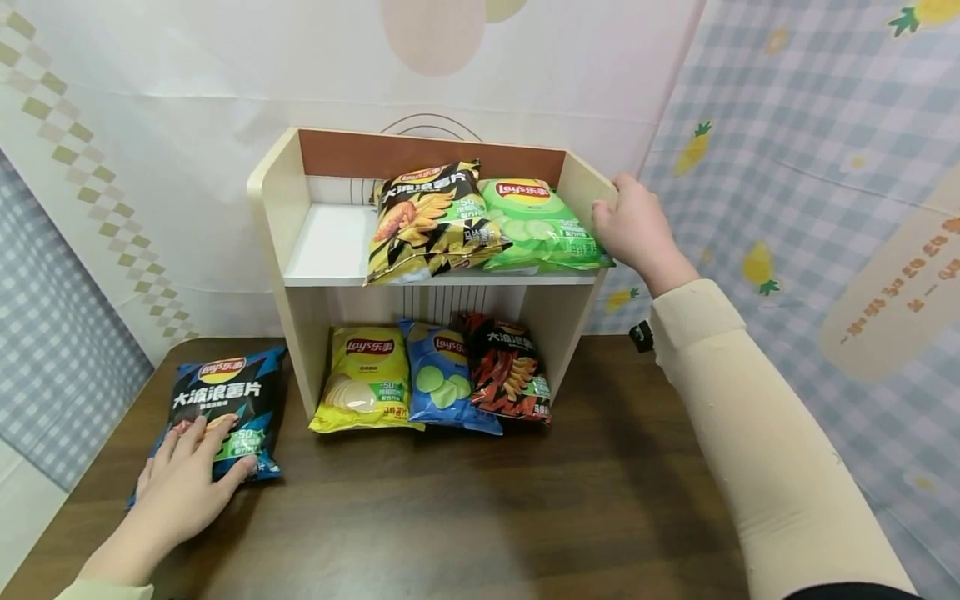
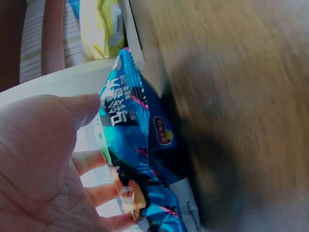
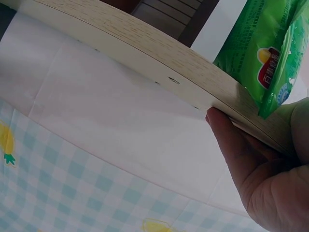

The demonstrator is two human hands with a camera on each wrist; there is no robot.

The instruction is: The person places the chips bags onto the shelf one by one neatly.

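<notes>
A black and blue bag of potato chips [image 1: 258, 408] lies on the table left of a small two-tier shelf [image 1: 294, 333]. On its lower front rests my left hand [image 1: 180, 483], fingers spread and nearly straight; the left wrist view has the thumb and fingers along the bag's face. My right hand [image 1: 641, 229] grips the shelf's right side panel [image 3: 193, 89], thumb on the inner side and fingers outside. Right beside that thumb, on the upper tier, is a green chip bag [image 1: 536, 229]. A black and gold chip bag [image 1: 431, 221] leans against it.
Along the lower tier stand a yellow chip bag [image 1: 367, 375], a blue one [image 1: 442, 375] and a black and red one [image 1: 512, 367]. The brown table [image 1: 420, 508] extends in front. Patterned cloth [image 1: 787, 125] hangs behind and at both sides.
</notes>
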